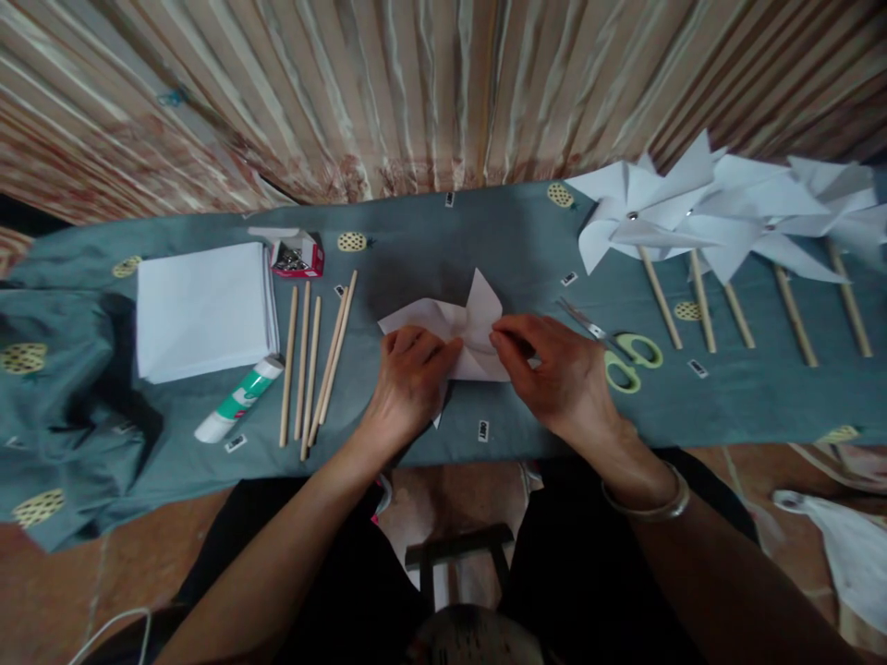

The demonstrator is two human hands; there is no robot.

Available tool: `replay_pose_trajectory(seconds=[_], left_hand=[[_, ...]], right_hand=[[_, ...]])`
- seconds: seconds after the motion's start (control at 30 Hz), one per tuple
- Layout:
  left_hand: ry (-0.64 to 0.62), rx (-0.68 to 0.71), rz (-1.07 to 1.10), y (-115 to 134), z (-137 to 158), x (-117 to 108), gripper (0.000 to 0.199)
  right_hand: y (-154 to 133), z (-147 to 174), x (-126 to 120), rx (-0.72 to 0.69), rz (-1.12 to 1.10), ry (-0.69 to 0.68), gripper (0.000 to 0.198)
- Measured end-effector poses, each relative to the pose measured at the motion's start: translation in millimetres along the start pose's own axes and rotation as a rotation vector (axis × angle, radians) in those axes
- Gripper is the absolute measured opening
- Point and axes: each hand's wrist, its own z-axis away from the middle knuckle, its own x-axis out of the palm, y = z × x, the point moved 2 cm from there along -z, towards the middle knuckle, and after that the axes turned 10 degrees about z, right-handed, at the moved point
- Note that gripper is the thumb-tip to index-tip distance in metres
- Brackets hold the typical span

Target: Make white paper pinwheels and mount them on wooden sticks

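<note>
A partly folded white paper pinwheel lies on the cloth-covered table in front of me, one blade standing up at its far side. My left hand presses on its left part, fingers curled and thumb towards the centre. From the right, my right hand pinches the paper's right edge between thumb and fingertips. A bracelet sits on my right wrist. Just right of that hand lie scissors with light green handles. The paper's underside and part of its left corner are hidden by my hands.
On the left are a stack of white paper, a glue stick, an open red box of small metal pieces and several wooden sticks. Several finished pinwheels on sticks lie at the right. A pleated curtain hangs behind the table.
</note>
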Motion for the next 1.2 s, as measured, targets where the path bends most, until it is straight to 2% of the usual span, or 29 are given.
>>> replay_pose_trajectory(seconds=[0.13,0.3,0.5,0.73,1.0,1.2], left_hand=[[-0.007,-0.017,0.013,3,2,-2,0.032],[-0.013,-0.012,0.015,5,5,-4,0.028],[0.088,0.023,0.048,5,8,-10,0.028],[0.111,-0.022,0.087,3,12,-17,0.029],[0.06,-0.108,0.132,3,16,-29,0.021],[0.031,-0.097,0.136,4,21,-22,0.021]], right_hand=[[-2,4,2,-0.008,-0.02,-0.021,0.019],[-9,14,12,-0.042,-0.067,-0.12,0.024],[-11,18,18,-0.036,-0.051,-0.192,0.02],[-5,15,14,-0.064,0.003,-0.214,0.021],[-8,15,17,-0.055,0.034,-0.241,0.022],[-13,19,20,-0.075,0.077,-0.296,0.029]])
